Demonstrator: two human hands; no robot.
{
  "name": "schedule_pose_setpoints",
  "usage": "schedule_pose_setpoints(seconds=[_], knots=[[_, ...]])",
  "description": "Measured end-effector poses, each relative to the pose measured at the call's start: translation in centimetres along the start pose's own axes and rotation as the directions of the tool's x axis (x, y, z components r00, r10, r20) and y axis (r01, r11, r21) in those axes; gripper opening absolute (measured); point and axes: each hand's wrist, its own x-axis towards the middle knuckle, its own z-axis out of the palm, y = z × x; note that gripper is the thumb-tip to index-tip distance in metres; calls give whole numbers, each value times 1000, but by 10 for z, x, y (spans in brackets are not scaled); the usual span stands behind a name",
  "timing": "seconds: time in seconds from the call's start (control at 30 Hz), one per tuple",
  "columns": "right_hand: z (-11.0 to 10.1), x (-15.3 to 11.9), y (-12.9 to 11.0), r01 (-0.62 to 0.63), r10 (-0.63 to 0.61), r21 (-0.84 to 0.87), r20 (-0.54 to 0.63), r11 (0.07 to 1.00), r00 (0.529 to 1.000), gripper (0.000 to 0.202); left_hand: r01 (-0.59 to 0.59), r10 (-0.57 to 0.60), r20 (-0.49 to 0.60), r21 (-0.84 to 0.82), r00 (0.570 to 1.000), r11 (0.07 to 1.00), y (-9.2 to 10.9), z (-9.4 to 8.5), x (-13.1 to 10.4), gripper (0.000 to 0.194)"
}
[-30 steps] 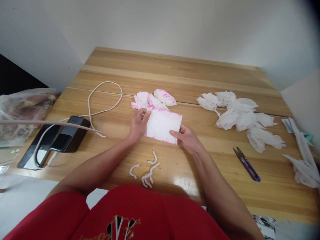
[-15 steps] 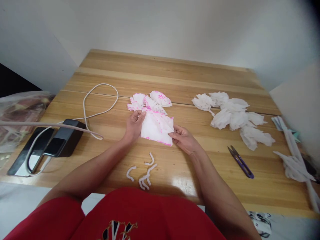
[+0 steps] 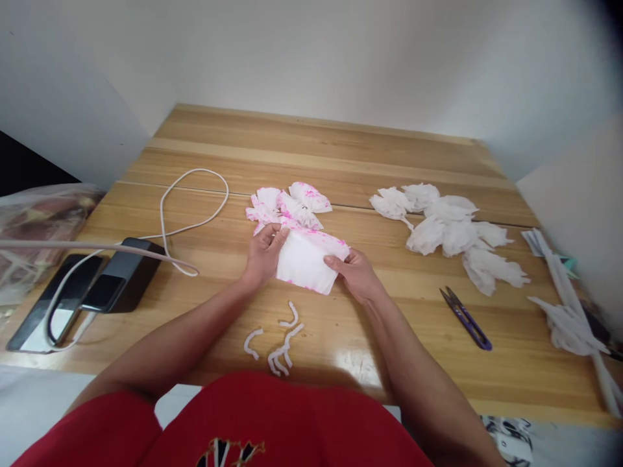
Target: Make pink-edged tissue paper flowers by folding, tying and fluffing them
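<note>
Between my hands is a white tissue sheet (image 3: 309,259) with pink-stained edges, held just above the table. My left hand (image 3: 265,254) pinches its upper left corner between thumb and fingers. On the opposite side my right hand (image 3: 357,272) grips the right edge, thumb on top. Just beyond the sheet lie pink-and-white gathered tissue bunches (image 3: 306,198), partly covered by it. Several short white twisted strips (image 3: 287,347) rest on the table nearer my body.
White gathered tissue bunches (image 3: 450,224) lie to the right, with purple thread snips (image 3: 466,318) in front of them. White strips (image 3: 569,318) lie at the far right edge. On the left are a black power bank (image 3: 124,275), a phone (image 3: 53,305) and a looped white cable (image 3: 195,172).
My right hand has shifted up along the sheet's right edge, and its thumb now lies further over it. The sheet's upper part has folded over. The whole view has shifted slightly.
</note>
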Motion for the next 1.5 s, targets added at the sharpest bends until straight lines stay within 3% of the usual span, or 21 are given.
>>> schedule_pose_setpoints(seconds=[0.37, 0.57, 0.7, 0.87, 1.03, 1.17, 1.27, 1.37, 1.5], knots=[[2, -3, -4, -53, 49, 49, 78, 997, 996, 42, 14, -18, 74, 54, 997, 998, 0, 2, -7, 36], [0, -1, -2, -12, 15, 76, -49, 997, 999, 33, 100, -92, 303, -13, 948, 995, 2, 1, -4, 51], [0, -1, -3, -9, 13, 72, -52, 997, 999, 32, 97, -134, 375, 115, 917, 989, 3, 0, -2, 46], [-1, -1, -4, 8, -5, 38, -70, 999, 998, 30, 133, -149, 312, 73, 938, 988, -1, 0, -1, 41], [-2, 0, -2, 39, -33, 61, -89, 997, 995, 31, 38, -50, 208, 60, 977, 997, -8, -1, -1, 37], [0, 1, -4, 32, -32, 122, 4, 992, 999, 43, -13, 4, 144, 68, 990, 998, -9, -1, 0, 36], [2, 1, -3, -4, -5, 114, 80, 993, 997, 53, -31, 23, 154, 50, 988, 998, -9, -1, -1, 35], [0, 3, 1, -1, 3, 62, -36, 998, 999, 42, -37, 30, 171, 37, 985, 999, -10, -1, -2, 34], [-6, 7, 4, 167, -154, 48, -208, 985, 966, 26, -77, 69, 147, 46, 987, 996, -16, -2, 0, 31]])
